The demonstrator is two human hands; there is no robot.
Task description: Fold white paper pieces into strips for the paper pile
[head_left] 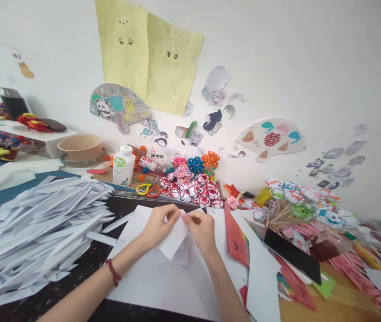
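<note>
A small piece of white paper (174, 239) hangs between my two hands, pinched at its top edge. My left hand (162, 222) grips it with thumb and forefinger from the left. From the right, my right hand (201, 227) pinches the same edge, and the fingertips of both hands nearly meet. Another small white piece shows partly behind it. Beneath them a large white sheet (163, 290) lies flat on the dark tabletop. A dark red band circles my left wrist.
A big heap of white paper strips (39, 228) covers the left. Behind my hands are scissors (148, 190), a white bottle (123, 165) and red-and-white paper flowers (193, 190). A black phone-like slab (292, 255), coloured paper and sticks crowd the right.
</note>
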